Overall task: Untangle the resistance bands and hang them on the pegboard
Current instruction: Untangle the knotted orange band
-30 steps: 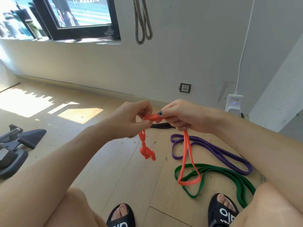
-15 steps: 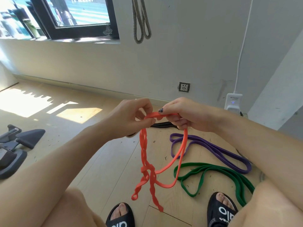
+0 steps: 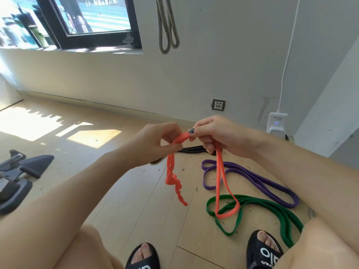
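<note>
My left hand point(image 3: 155, 142) and my right hand point(image 3: 215, 134) both pinch an orange resistance band point(image 3: 219, 183) in front of me, above the wooden floor. A twisted, crinkled part of the orange band hangs below my left hand; a smooth loop hangs from my right hand down over the green band point(image 3: 258, 205). The green band and a purple band point(image 3: 252, 177) lie loose on the floor to the right. A black band point(image 3: 191, 149) lies on the floor behind my hands, partly hidden. A grey band point(image 3: 167, 30) hangs on the wall above. No pegboard is in view.
A wall socket point(image 3: 218, 104) and a white plugged-in device point(image 3: 276, 123) with its cable sit low on the wall at right. Grey exercise equipment point(image 3: 17, 177) lies on the floor at left. My sandalled feet point(image 3: 264, 251) are at the bottom, and a window point(image 3: 87, 20) at top left.
The twisted part under my left hand has drawn up shorter than half a second ago, and the loop under my right hand now hangs straight and narrow. Both hands stay together.
</note>
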